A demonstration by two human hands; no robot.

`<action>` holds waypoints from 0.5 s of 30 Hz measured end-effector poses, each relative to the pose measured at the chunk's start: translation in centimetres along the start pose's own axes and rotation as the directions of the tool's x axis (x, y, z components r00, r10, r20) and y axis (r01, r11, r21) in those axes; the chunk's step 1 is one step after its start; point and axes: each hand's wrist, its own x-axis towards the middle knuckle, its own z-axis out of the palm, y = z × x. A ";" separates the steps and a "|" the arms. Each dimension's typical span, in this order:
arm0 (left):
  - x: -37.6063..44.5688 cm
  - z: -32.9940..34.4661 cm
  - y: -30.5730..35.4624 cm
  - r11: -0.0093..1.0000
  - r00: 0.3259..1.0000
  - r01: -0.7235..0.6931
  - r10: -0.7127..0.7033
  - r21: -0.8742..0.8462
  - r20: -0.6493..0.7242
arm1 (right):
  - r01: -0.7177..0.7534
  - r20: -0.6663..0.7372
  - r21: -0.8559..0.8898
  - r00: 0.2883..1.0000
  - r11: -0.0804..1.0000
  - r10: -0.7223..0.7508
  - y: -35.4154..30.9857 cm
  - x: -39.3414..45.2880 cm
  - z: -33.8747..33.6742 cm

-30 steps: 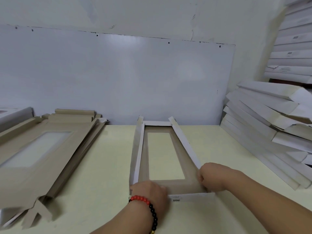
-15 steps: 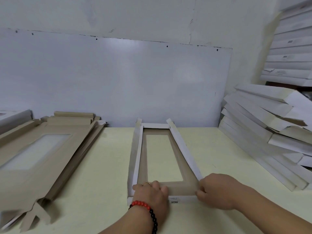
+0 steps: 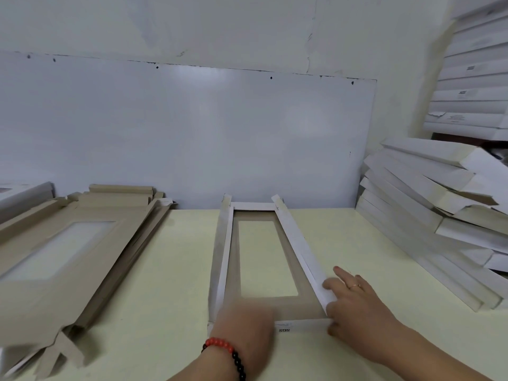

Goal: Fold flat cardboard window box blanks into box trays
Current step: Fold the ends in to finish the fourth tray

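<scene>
Hands at the near end of a half-folded window box tray (image 3: pixel 259 259) on the worktop (image 3: pixel 176 270): the blurred left hand (image 3: pixel 244 325), its fingers' pose unclear, covers the near-left corner; the right hand (image 3: pixel 354 306), fingers (image 3: pixel 341 272) spread, presses the raised right wall. Beyond, flat blanks (image 3: pixel 63 243) lie left, finished trays (image 3: pixel 428 215) right.

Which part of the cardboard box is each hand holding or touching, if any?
Both hands are at the box tray's near end: right hand at its near right corner, blurred left hand at its near left; grip unclear.
</scene>
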 end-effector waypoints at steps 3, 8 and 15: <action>0.0 0.0 -0.1 0.999 0.999 -0.034 0.033 -0.033 -0.016 | 0.070 0.004 0.031 0.997 0.997 -0.071 0.8 0.2 0.1; 0.6 0.1 0.1 0.992 0.996 -0.081 0.077 -0.093 -0.049 | 0.188 -0.135 -0.038 0.972 0.981 -0.192 0.0 -0.1 -0.3; 1.2 0.6 1.4 0.980 0.944 -0.198 0.187 -0.013 -0.272 | 0.327 -0.290 -0.070 0.897 0.942 -0.333 -4.7 0.5 0.1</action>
